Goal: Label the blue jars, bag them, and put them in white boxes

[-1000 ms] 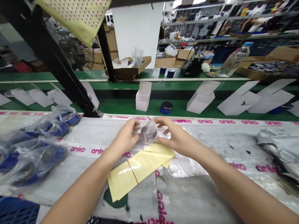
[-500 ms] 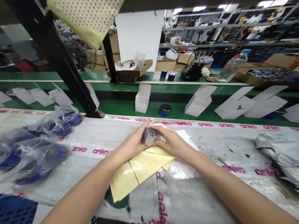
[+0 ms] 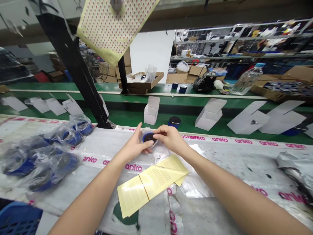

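Note:
Between my hands is a small round blue device with a black top (image 3: pixel 148 136), with clear plastic bag film about it. My left hand (image 3: pixel 134 146) holds it from the left, thumb across its near edge and a finger pointing up. The right hand (image 3: pixel 169 138) has its thumb and fingertips pinched at the right rim; whether they grip film or the device, I cannot tell. Yellow sticker sheets (image 3: pixel 149 186) with a band round them lie just below. Clear plastic bags (image 3: pixel 197 184) lie under my right forearm.
Several bagged blue devices (image 3: pixel 65 135) lie at the left. Open white boxes (image 3: pixel 151 114) and an unbagged device (image 3: pixel 174 121) stand on the green conveyor (image 3: pixel 127 114). A black post (image 3: pixel 80 71) rises at the left. A grey plastic bag (image 3: pixel 294 173) lies far right.
The device has turned so its black top and blue rim show. My left fingers have spread more, and the right fingers now pinch its rim. The view has tilted upward.

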### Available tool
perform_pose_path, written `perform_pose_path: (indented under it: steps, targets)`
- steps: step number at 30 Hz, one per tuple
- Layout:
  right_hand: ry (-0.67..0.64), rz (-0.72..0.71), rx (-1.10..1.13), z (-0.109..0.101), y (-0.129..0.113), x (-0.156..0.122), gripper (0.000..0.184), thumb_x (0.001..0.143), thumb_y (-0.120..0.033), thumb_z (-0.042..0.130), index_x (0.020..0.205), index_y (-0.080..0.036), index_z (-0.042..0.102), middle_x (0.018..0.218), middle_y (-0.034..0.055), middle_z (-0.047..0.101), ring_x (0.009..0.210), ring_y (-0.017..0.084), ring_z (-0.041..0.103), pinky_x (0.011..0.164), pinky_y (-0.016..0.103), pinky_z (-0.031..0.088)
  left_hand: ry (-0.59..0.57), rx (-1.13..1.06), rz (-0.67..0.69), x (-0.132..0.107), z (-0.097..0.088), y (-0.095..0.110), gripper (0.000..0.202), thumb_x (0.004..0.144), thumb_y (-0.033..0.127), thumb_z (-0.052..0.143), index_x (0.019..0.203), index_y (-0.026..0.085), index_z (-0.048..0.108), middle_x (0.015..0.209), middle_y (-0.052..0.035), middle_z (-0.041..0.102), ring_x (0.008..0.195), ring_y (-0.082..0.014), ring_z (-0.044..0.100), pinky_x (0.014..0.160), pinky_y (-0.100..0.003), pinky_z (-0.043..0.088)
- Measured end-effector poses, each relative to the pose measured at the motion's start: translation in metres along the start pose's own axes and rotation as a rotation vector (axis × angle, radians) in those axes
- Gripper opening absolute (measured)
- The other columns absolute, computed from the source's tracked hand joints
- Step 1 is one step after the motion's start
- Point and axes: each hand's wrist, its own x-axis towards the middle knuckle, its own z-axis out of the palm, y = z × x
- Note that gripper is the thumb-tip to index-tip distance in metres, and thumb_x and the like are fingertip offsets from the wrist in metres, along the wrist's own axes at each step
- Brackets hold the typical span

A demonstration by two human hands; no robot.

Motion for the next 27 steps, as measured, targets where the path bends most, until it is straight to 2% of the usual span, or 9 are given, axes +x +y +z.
perform_pose_path:
  steps: [2,4,6,9,13,17,21,24,27]
  targets:
    - [0.016,-0.005,-0.026,0.0,0.0,0.006,0.007,0.08,-0.014,0.068,0.079,-0.019,0.073,0.078,0.003,0.071,0.073,0.02,0.068,0.07,0.033,0.054,0.054,0.141,0.069,0.002,-0.001,-0.002,0.094,0.08,0.017,0.077,0.158,0.024,0.025,0.132,-0.0201,0.065,0.055,-0.0115,0.068,0.051,-0.024,0.052]
    - [0.041,-0.025,-0.069,-0.002,-0.003,0.011,0.011,0.082,-0.013,0.065,0.078,-0.02,0.073,0.081,0.0038,0.073,0.077,0.022,0.069,0.073,0.035,0.053,0.075,0.211,0.089,0.004,-0.005,-0.002,0.068,0.083,0.013,0.071,0.146,0.013,0.045,0.094,-0.0124,0.077,0.049,-0.0114,0.064,0.049,-0.023,0.048]
    - [0.068,-0.054,-0.113,-0.004,-0.008,0.013,0.014,0.084,-0.013,0.061,0.081,-0.022,0.073,0.086,0.0045,0.075,0.083,0.024,0.069,0.079,0.037,0.051,0.097,0.23,0.097,0.007,-0.01,0.001,0.046,0.083,0.011,0.067,0.129,0.007,0.06,0.06,-0.0026,0.07,0.046,-0.0121,0.06,0.049,-0.021,0.046]
    - [0.106,-0.085,-0.145,-0.005,-0.013,0.013,0.021,0.09,-0.017,0.055,0.1,-0.023,0.072,0.088,0.0051,0.074,0.083,0.024,0.068,0.081,0.038,0.05,0.175,0.218,0.129,0.009,-0.015,0.006,0.03,0.084,0.01,0.063,0.113,0.008,0.067,0.046,0.0019,0.062,0.042,-0.0113,0.054,0.048,-0.02,0.043]
    - [0.058,-0.133,-0.142,-0.001,-0.013,0.009,0.034,0.094,-0.032,0.058,0.126,-0.021,0.063,0.11,0.0102,0.071,0.083,0.023,0.067,0.078,0.037,0.053,0.246,0.171,0.206,0.005,-0.014,0.01,0.017,0.085,0.014,0.059,0.1,0.014,0.068,0.045,0.0035,0.059,0.044,-0.0104,0.053,0.049,-0.019,0.041]
    - [-0.267,-0.167,-0.314,0.015,-0.015,0.007,0.075,0.077,-0.044,0.082,0.143,-0.02,0.053,0.13,0.0154,0.063,0.109,0.032,0.062,0.09,0.046,0.051,0.19,0.058,0.336,0.0,-0.008,0.008,0.017,0.083,0.019,0.06,0.099,0.017,0.066,0.05,0.0054,0.057,0.043,-0.01,0.053,0.047,-0.02,0.041]
    - [-0.371,-0.121,-0.392,0.023,-0.024,0.016,0.047,0.085,-0.033,0.075,0.128,-0.017,0.065,0.115,0.0147,0.068,0.103,0.031,0.064,0.088,0.044,0.051,0.273,0.04,0.516,0.0,-0.011,0.008,0.017,0.082,0.023,0.064,0.098,0.018,0.066,0.099,-0.0043,0.069,0.05,-0.0056,0.056,0.05,-0.021,0.045]
    - [-0.392,-0.128,-0.359,0.009,-0.035,0.039,0.035,0.082,-0.033,0.076,0.115,-0.022,0.072,0.101,0.0076,0.07,0.089,0.026,0.067,0.079,0.037,0.052,0.434,0.014,0.566,0.0,-0.017,0.012,0.026,0.09,0.033,0.063,0.112,0.02,0.061,0.103,-0.0051,0.068,0.056,-0.0064,0.057,0.054,-0.021,0.046]
    - [-0.179,-0.176,-0.388,-0.01,-0.046,0.074,0.04,0.088,-0.038,0.07,0.125,-0.025,0.069,0.109,0.0086,0.066,0.098,0.03,0.065,0.085,0.041,0.052,0.515,-0.024,0.58,0.004,-0.02,0.009,0.029,0.094,0.041,0.06,0.115,0.022,0.055,0.112,-0.0053,0.066,0.057,-0.0062,0.056,0.051,-0.022,0.043]
